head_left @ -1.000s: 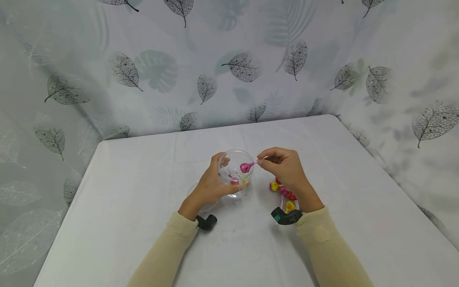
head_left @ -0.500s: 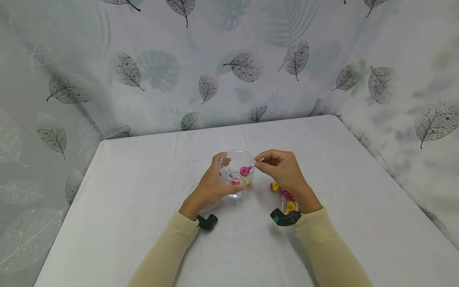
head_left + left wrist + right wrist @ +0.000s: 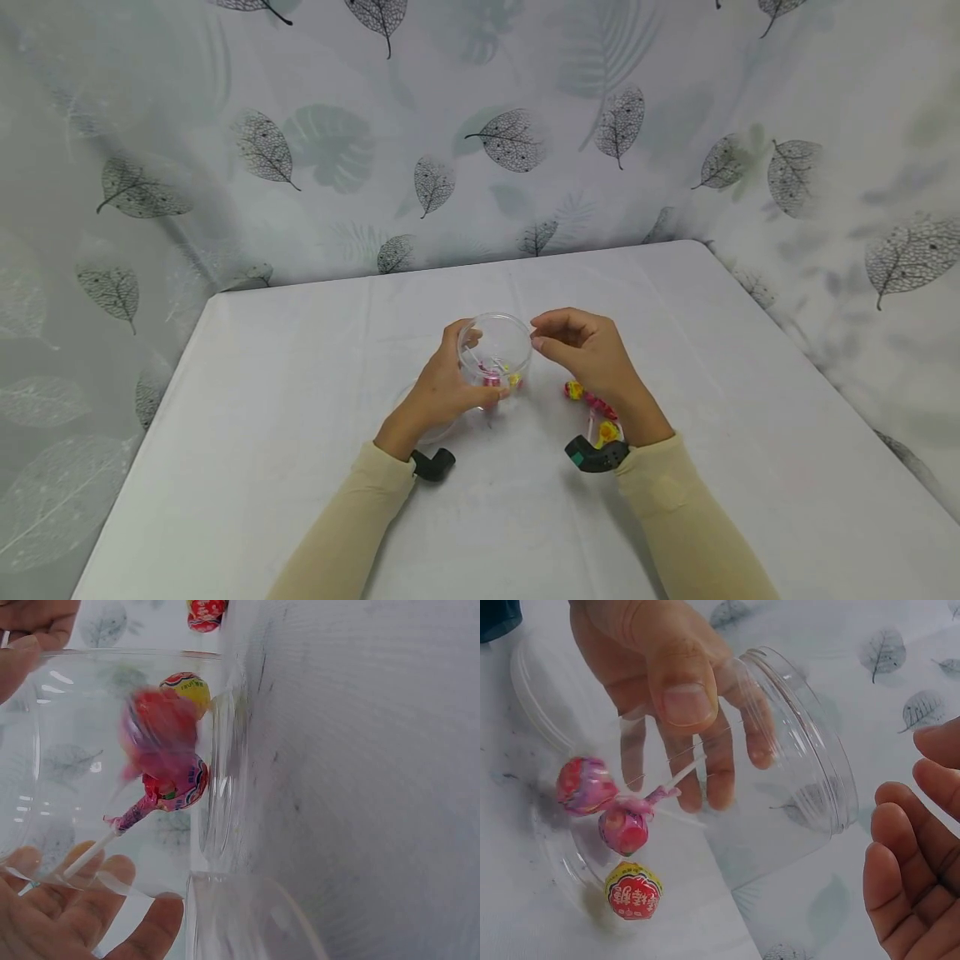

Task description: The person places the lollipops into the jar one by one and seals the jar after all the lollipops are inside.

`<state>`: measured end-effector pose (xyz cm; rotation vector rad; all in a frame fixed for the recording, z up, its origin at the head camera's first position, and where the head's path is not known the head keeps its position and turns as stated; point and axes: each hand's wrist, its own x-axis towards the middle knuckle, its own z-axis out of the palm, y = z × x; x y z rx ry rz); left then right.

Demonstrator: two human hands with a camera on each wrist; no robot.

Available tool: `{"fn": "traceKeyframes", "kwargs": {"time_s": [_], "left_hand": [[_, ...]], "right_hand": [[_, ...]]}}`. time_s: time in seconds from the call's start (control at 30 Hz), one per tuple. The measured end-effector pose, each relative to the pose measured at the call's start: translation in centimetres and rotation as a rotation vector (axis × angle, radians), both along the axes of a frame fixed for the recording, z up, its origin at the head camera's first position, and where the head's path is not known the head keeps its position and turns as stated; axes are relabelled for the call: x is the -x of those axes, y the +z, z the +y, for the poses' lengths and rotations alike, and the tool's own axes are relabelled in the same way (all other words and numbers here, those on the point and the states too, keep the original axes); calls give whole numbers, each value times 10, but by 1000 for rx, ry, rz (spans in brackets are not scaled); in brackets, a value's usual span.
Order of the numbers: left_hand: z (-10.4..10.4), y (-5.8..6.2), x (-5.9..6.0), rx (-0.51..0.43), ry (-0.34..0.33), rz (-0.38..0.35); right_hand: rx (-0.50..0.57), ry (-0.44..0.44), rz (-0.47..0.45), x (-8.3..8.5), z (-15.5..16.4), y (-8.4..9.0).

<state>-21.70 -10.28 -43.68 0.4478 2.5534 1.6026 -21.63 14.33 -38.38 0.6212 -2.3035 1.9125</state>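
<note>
My left hand [image 3: 437, 390] grips a clear plastic jar [image 3: 495, 333] round its side, with its mouth tipped toward the right hand. Inside are several wrapped lollipops: a pink one [image 3: 625, 829] with a white stick, another pink one [image 3: 585, 784], and a red-and-yellow one [image 3: 634, 891]. One pink lollipop looks blurred in the left wrist view. My right hand [image 3: 588, 346] is just beside the jar's rim. Its fingers [image 3: 900, 832] are loosely bent, and nothing shows between them.
Loose lollipops lie on the white table [image 3: 300, 467] by the right wrist, among them a yellow one [image 3: 607, 432] and a pink one [image 3: 600, 407]. A clear round lid [image 3: 441, 432] rests partly under the left hand. Leaf-patterned cloth [image 3: 330, 208] hangs behind.
The right hand moved slightly left to the jar's mouth and let go of a pink lollipop, which is now among those in the jar. The left hand kept its grip in place.
</note>
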Motion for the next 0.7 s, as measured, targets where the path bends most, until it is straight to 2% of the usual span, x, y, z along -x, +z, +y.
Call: {"fn": "traceKeyframes", "kwargs": {"time_s": [0.5,0.7], "left_hand": [[1,2,-1,30,23,11],[2,1,-2,55,28,-3]], "right_hand": [[-50,-81,7,0,16,6],[-76,-122,7,0,30,3]]}}
